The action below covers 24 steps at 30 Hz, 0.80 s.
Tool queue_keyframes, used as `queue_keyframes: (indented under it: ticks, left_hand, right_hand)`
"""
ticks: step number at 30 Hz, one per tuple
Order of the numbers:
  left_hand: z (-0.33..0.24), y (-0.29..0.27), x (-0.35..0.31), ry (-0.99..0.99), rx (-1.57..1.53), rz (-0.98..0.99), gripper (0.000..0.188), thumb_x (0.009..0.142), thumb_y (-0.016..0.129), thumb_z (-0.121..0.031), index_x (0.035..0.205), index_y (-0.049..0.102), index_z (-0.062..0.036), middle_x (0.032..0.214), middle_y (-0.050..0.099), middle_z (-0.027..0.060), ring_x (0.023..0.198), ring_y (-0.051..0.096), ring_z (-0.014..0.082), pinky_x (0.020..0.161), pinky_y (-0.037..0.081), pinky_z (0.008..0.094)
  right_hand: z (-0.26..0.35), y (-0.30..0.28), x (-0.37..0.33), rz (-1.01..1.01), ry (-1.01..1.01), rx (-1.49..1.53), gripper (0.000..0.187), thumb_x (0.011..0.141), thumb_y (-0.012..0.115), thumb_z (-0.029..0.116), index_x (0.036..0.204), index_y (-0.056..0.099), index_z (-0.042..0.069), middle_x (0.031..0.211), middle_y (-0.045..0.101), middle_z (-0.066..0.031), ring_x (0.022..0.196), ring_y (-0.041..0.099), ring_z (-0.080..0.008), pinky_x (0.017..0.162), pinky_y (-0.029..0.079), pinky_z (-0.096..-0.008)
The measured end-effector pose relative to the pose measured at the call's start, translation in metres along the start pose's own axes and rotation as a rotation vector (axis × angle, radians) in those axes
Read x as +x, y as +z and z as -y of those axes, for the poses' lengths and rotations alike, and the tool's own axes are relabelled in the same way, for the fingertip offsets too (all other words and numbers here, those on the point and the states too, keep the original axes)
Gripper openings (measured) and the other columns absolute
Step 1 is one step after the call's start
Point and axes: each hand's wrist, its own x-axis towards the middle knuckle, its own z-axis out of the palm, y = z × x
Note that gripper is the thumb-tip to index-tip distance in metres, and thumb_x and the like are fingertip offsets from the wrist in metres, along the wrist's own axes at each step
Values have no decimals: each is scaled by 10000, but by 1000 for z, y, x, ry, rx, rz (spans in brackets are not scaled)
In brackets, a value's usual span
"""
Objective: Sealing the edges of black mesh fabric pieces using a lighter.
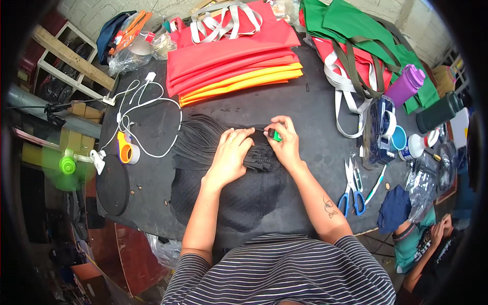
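Note:
My left hand [231,150] lies over a bundle of thin black straps [203,133]. Its thumb and forefinger pinch the end of one strap, which points toward my right hand. Close on its right, my right hand [286,145] is closed around a small green and black object [274,134], possibly a lighter; the fingers cover part of it. Beneath both hands is a piece of black mesh fabric [229,201], spread toward me. Several strap ends lie gathered on the fabric between my wrists.
Red and yellow fabric bags [234,66] are stacked at the back. Green bags [351,25] lie back right, near a purple bottle [406,84]. Blue-handled scissors [351,188] lie right. A white cable [152,109], tape dispenser [127,148] and blurred green fan [67,163] are left. Another person [422,249] is lower right.

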Motion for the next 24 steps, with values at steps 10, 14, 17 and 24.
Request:
queue_keyframes:
  ticks: [10,14,17,24]
  left_hand:
    - [5,10,-11,-31,-7,-15,436,556,650,74,976,595,-29,1022,644,109,1144,578,282,1096,328,498]
    - [6,11,-13,-44,6,-36,428,545,661,70,951,604,-50,997,655,73,1115,594,255,1102,325,493]
    - [5,12,-11,-50,-12,-29,421,552,668,64,952,604,-51,992,655,69,1110,597,252,1099,326,497]
    - [7,13,-12,-42,1,-39,415,554,681,52,947,604,-56,986,655,65,1097,601,248,1095,329,498]
  right_hand:
    - [2,-13,1,375,442,650,135,875,686,102,962,697,-1,897,706,-33,763,605,-92,749,485,-240]
    - [1,-17,3,419,551,636,111,867,689,65,936,694,-22,865,702,-38,823,637,-97,795,507,-252]
    - [-1,-13,2,382,455,698,91,848,708,52,914,693,-8,841,691,-25,774,608,-78,735,491,-239]
    - [-3,-13,2,435,457,669,114,805,749,54,877,678,2,827,662,4,765,574,-64,737,468,-226]
